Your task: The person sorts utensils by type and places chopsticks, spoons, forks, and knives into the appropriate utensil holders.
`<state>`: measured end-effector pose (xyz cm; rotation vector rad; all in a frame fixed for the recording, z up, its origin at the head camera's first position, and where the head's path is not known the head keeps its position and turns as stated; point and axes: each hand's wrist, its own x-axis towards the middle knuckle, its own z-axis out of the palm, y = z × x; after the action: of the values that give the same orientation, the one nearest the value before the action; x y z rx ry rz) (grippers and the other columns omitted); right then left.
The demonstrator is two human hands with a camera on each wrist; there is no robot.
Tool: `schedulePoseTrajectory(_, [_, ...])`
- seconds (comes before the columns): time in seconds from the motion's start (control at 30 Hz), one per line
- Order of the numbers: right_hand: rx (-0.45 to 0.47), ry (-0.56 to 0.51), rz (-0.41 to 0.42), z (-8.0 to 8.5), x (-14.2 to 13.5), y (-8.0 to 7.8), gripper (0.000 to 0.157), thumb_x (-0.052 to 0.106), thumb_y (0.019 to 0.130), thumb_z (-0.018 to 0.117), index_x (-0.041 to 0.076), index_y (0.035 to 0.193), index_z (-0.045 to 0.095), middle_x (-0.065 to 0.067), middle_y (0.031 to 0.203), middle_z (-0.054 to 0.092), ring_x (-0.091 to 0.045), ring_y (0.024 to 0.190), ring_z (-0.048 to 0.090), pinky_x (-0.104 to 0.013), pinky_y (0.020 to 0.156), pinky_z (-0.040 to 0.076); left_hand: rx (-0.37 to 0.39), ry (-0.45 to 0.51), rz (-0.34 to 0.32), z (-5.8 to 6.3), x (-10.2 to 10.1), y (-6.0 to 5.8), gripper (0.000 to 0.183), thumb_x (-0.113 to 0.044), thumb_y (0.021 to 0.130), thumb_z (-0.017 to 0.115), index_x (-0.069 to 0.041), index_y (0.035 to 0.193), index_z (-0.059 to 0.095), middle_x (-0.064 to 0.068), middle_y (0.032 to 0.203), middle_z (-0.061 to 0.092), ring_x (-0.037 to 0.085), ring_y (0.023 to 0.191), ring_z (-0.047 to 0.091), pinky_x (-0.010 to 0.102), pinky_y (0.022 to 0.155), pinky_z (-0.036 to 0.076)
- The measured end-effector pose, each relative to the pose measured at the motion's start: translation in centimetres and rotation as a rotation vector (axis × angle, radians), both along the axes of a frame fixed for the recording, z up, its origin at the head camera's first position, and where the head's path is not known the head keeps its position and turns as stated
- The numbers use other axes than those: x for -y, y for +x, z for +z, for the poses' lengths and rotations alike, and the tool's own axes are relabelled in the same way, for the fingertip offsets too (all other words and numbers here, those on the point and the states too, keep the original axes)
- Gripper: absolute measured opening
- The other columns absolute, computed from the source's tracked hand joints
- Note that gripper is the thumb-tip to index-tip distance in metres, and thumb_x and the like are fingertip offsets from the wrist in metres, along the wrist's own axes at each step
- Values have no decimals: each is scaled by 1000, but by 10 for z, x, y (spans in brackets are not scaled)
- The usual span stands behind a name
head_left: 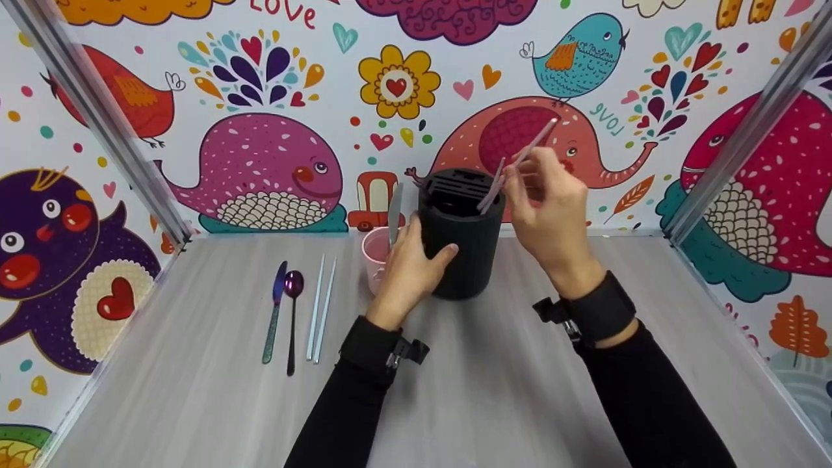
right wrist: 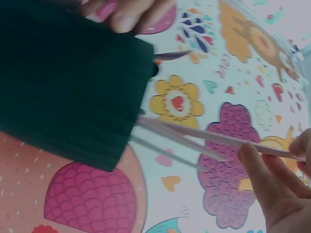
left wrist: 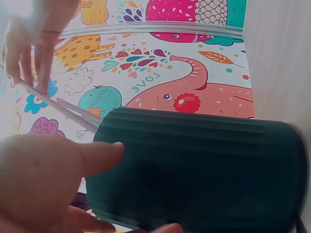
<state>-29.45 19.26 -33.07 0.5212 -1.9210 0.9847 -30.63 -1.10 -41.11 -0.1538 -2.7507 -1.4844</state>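
A dark, ribbed cylindrical utensil holder [head_left: 461, 266] stands upright, slotted across its top. My left hand [head_left: 413, 263] grips its left side, with the thumb on the front, also seen in the left wrist view. Above the right side of the rim, my right hand [head_left: 552, 211] pinches a thin pinkish chopstick [head_left: 539, 138], slanting down to the holder's opening. Beside it, more slim sticks [right wrist: 167, 153] jut from the holder top in the right wrist view. The lower ends of the sticks are hidden inside the holder.
Behind my left hand stands a pink cup [head_left: 374, 260], with a knife blade [head_left: 394, 211] rising above it. To the left lie a purple-and-teal knife [head_left: 273, 315], a dark spoon [head_left: 292, 318] and two pale chopsticks [head_left: 320, 312]. Printed panels [head_left: 396, 146] enclose the table.
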Motion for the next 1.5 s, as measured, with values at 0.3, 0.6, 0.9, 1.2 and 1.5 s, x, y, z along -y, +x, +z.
schedulePoseTrajectory(0.3, [112,277,-205,-15,4,-4,24,23,108,73,0,103,78,-16,91,74,-30,81,72,-43,74,62,-17,-16,-12,-2,0,-1,94,-44,105,74,-11,177,25,15,182,32,35,164,40,62,135,30])
schedulePoseTrajectory(0.6, [280,319,-323,-27,15,-11,23,26,104,75,4,99,81,-14,88,81,-34,82,76,-51,74,61,-32,-17,-7,-2,0,-1,92,-42,104,76,-12,176,26,14,179,37,34,162,44,60,135,33])
schedulePoseTrajectory(0.9, [365,283,-368,-39,21,-19,26,27,103,75,5,92,86,-12,80,81,-36,73,75,-51,65,58,-13,-41,-1,0,0,-1,93,-43,105,74,-8,176,25,17,183,29,36,167,36,60,136,30])
schedulePoseTrajectory(1.2, [415,246,-355,-40,18,-19,24,27,99,79,6,90,83,-12,84,82,-36,80,76,-52,70,59,-25,-45,2,0,0,0,93,-42,104,75,-7,175,26,19,182,31,38,166,37,61,136,30])
schedulePoseTrajectory(1.5, [422,187,-343,-48,11,-6,28,28,101,78,4,86,80,-14,77,78,-34,72,70,-42,65,49,-33,-49,-3,0,0,-1,92,-44,104,74,-9,175,28,17,181,34,37,164,40,62,135,32])
